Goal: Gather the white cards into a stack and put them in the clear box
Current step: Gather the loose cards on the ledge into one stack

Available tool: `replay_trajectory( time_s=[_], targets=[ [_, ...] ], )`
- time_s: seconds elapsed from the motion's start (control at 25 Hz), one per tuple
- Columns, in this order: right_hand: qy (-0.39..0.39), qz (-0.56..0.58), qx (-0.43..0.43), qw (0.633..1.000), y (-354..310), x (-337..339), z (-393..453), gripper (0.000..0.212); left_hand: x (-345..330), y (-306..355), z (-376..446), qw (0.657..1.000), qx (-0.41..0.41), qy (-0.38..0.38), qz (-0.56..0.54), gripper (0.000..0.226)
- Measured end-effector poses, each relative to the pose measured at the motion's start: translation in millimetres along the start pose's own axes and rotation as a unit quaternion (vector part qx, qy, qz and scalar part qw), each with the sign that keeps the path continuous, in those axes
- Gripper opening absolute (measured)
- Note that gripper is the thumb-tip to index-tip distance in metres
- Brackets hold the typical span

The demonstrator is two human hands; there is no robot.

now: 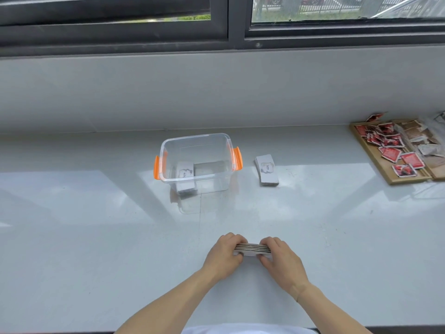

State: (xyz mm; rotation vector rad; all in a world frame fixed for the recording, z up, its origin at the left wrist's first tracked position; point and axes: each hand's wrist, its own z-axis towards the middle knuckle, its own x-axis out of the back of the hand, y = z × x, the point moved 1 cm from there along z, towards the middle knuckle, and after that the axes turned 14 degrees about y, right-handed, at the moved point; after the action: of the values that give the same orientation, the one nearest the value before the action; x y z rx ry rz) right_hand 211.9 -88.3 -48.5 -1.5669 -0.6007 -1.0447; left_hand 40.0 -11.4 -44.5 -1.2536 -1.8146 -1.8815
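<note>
My left hand (225,255) and my right hand (280,260) grip a stack of white cards (251,249) between them, one at each end, low over the white counter near me. I see the stack edge-on. Farther back stands the clear box (197,141) with orange side latches, lid off. Inside it, at the left, lies a stack of white cards (185,175) with "love" printed on the top card. To the right of the box, a second stack of white cards (266,169) lies on the counter, slightly fanned.
A wooden tray (382,165) with several red and brown packets sits at the far right of the white counter (96,225). A low wall and a dark window frame rise behind the box.
</note>
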Motion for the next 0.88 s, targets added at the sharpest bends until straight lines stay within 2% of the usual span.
replay_trajectory(
  time_s=[0.16,0.24,0.4,0.56,0.76,0.88],
  targets=[
    [-0.020,0.033,0.038,0.999,-22,-18,-8,0.019,4,-20,-23,0.994,0.076,0.061,-0.046,0.026],
    [-0.020,0.042,0.045,0.998,-30,-22,-8,0.022,5,-22,-27,0.994,0.081,0.068,-0.040,0.025],
    [0.015,0.074,0.042,0.996,-40,-22,-4,0.025,9,-22,-31,0.995,0.045,0.086,-0.022,0.024],
    [0.039,0.053,0.081,0.995,-45,-19,-7,0.024,17,-28,-35,0.994,-0.003,0.110,0.004,0.021],
    [-0.013,-0.017,0.116,0.993,-46,-26,-12,0.017,14,-37,-38,0.985,-0.032,0.089,0.141,0.021],
    [0.004,-0.006,0.134,0.991,-48,-22,-10,0.016,18,-37,-36,0.984,-0.045,0.109,0.133,0.019]
  ],
)
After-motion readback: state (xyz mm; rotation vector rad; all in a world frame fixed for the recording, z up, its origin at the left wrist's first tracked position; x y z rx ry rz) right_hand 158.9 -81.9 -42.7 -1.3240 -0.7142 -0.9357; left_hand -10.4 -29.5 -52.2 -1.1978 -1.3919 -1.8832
